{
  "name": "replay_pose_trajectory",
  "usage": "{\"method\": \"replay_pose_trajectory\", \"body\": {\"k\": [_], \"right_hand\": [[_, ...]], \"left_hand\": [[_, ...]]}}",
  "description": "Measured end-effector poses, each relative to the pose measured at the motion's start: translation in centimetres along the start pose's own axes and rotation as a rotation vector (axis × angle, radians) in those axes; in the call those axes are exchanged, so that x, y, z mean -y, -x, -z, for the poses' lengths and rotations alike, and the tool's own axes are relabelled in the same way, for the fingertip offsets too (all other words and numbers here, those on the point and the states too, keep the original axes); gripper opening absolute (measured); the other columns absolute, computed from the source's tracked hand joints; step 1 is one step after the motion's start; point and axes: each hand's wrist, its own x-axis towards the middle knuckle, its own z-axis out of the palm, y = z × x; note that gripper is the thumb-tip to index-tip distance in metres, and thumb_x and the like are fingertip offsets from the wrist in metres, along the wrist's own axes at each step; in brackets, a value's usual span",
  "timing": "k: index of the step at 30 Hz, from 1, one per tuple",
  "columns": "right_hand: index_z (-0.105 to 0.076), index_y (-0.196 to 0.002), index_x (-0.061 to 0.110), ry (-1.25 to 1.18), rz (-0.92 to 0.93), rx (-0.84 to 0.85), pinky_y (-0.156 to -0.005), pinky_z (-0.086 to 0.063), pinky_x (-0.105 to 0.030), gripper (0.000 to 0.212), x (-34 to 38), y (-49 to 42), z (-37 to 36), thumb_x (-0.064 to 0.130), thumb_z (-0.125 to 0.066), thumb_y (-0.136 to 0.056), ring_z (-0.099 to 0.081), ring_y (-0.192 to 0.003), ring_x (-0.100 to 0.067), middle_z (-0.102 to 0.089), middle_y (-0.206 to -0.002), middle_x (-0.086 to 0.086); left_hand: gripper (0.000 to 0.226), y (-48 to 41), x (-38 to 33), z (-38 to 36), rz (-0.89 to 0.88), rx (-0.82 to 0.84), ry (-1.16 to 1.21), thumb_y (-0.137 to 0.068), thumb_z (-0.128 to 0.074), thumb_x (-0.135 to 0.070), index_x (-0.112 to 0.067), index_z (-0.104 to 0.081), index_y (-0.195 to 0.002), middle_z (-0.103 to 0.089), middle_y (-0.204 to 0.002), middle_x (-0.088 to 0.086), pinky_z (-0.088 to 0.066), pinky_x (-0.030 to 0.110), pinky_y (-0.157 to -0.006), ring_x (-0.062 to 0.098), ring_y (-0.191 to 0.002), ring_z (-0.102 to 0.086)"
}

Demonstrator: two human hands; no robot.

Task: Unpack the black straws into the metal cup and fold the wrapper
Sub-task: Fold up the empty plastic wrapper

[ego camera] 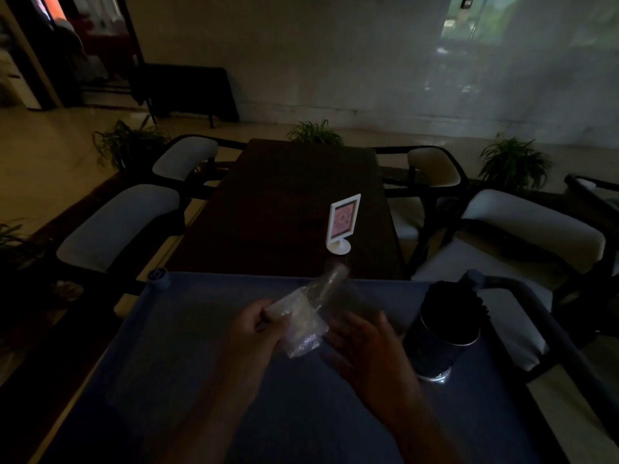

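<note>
The scene is dim. A clear plastic wrapper (308,311) is held above the blue cart top (167,346), crumpled and partly doubled over, its upper end pointing up and right. My left hand (254,329) pinches its left edge between thumb and fingers. My right hand (361,343) is beside its right edge with fingers spread; whether it touches the plastic is hard to tell. At the right stands the metal cup (438,346), filled with black straws (455,304) that stand upright and rise above its rim.
A dark wooden table (284,202) lies beyond the cart, with a small white sign holder (343,224) on it. Cushioned chairs stand on both sides. The cart has a raised rim and a dark handle (549,316) at the right.
</note>
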Motion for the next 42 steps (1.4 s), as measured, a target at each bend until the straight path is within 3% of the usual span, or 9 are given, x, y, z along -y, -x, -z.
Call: {"method": "replay_pose_trajectory", "body": {"k": [5, 8, 11, 18, 22, 26, 32, 37, 42], "right_hand": [[-0.053, -0.132, 0.025, 0.475, 0.181, 0.107, -0.091, -0.054, -0.043, 0.068, -2.2, 0.9, -2.2, 0.049, -0.074, -0.072, -0.063, -0.116, -0.024, -0.066, -0.127, -0.005], [-0.056, -0.124, 0.024, 0.595, 0.261, 0.043, -0.08, -0.057, -0.033, 0.06, -2.0, 0.6, -3.2, 0.038, -0.079, -0.07, -0.069, -0.105, -0.023, -0.07, -0.118, -0.004], [-0.063, -0.118, 0.02, 0.564, 0.27, -0.005, -0.083, -0.058, -0.039, 0.035, -0.7, 0.2, -2.6, 0.027, -0.07, -0.084, -0.071, -0.099, -0.028, -0.073, -0.112, -0.008], [-0.07, -0.103, 0.006, 0.456, 0.236, -0.082, -0.079, -0.059, -0.044, 0.026, 0.6, 0.1, -1.1, 0.023, -0.068, -0.083, -0.071, -0.095, -0.037, -0.074, -0.104, -0.019], [-0.066, -0.099, 0.004, 0.542, 0.264, -0.118, -0.064, -0.056, -0.031, 0.016, 0.4, 0.3, -1.0, 0.014, -0.065, -0.087, -0.072, -0.087, -0.035, -0.075, -0.097, -0.018], [-0.067, -0.096, 0.014, 0.633, 0.241, -0.069, -0.065, -0.055, -0.028, 0.009, 0.4, 0.8, -1.2, 0.019, -0.063, -0.09, -0.072, -0.087, -0.028, -0.075, -0.098, -0.01], [-0.067, -0.092, 0.006, 0.502, 0.231, -0.045, -0.057, -0.051, -0.027, 0.007, -0.7, 0.6, -1.8, 0.012, -0.064, -0.089, -0.068, -0.072, -0.023, -0.073, -0.09, -0.015], [-0.068, -0.086, 0.005, 0.523, 0.238, -0.09, -0.057, -0.051, -0.027, 0.006, -3.2, 0.2, -3.4, 0.008, -0.063, -0.089, -0.066, -0.07, -0.023, -0.073, -0.084, -0.016], [-0.071, -0.076, 0.016, 0.645, 0.284, -0.046, -0.05, -0.048, -0.027, 0.014, -5.2, -0.9, -5.1, 0.011, -0.067, -0.088, -0.065, -0.063, -0.018, -0.074, -0.075, -0.011]], "left_hand": [[0.011, 0.6, 0.2, -1.6, -0.026, -0.045, -0.054, -0.085, -0.064, -0.008, -0.011, -0.064, -0.096, -0.073, -0.088, 0.012, -0.058, 0.041, -0.069, 0.028, -0.078, -0.071], [0.011, 1.1, 0.3, -2.5, -0.024, -0.025, -0.059, -0.086, -0.062, -0.007, -0.01, -0.063, -0.097, -0.074, -0.086, 0.014, -0.057, 0.027, -0.057, 0.021, -0.073, -0.072], [0.012, 1.3, 0.4, -2.6, -0.026, 0.051, -0.047, -0.086, -0.064, -0.011, -0.02, -0.066, -0.094, -0.076, -0.086, 0.006, -0.055, 0.022, -0.058, 0.017, -0.074, -0.074], [0.026, 1.1, 1.2, -2.0, 0.074, 0.206, 0.071, -0.073, -0.072, -0.011, -0.016, -0.066, -0.099, -0.074, -0.1, 0.014, -0.059, 0.047, -0.076, 0.034, -0.091, -0.072], [0.027, 0.8, 1.3, -1.8, 0.108, 0.263, 0.02, -0.08, -0.066, -0.007, -0.025, -0.071, -0.1, -0.076, -0.1, 0.006, -0.059, 0.037, -0.07, 0.026, -0.089, -0.073], [0.01, 0.4, 1.1, -1.7, 0.126, 0.196, -0.106, -0.087, -0.066, -0.03, -0.026, -0.074, -0.091, -0.077, -0.084, -0.001, -0.059, 0.033, -0.068, 0.015, -0.081, -0.073], [0.013, 0.7, 1.3, -1.1, 0.072, 0.054, -0.038, -0.09, -0.063, -0.021, -0.016, -0.074, -0.086, -0.076, -0.087, 0.012, -0.057, 0.047, -0.078, 0.028, -0.086, -0.072], [0.011, 1.7, 2.5, 1.2, 0.098, -0.059, 0.022, -0.09, -0.064, -0.02, -0.018, -0.073, -0.084, -0.077, -0.077, 0.002, -0.056, 0.023, -0.055, 0.013, -0.069, -0.073], [0.014, 3.3, 2.8, 5.6, 0.226, 0.005, 0.117, -0.076, -0.07, -0.027, -0.019, -0.076, -0.086, -0.078, -0.086, 0.005, -0.059, 0.032, -0.063, 0.022, -0.077, -0.074]]}}
